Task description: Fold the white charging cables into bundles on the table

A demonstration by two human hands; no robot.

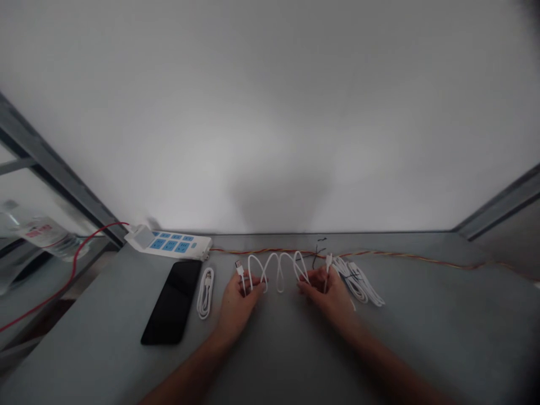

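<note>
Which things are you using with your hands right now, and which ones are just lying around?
In use:
left hand
right hand
white cable, held at both ends

Just lying around:
black smartphone
coiled white cable
bundle of white cables
blue-and-white power strip
orange-and-yellow twisted wire

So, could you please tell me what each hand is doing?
Left hand: closed, holding one end of a white USB cable.
Right hand: closed, holding the other end.
</note>
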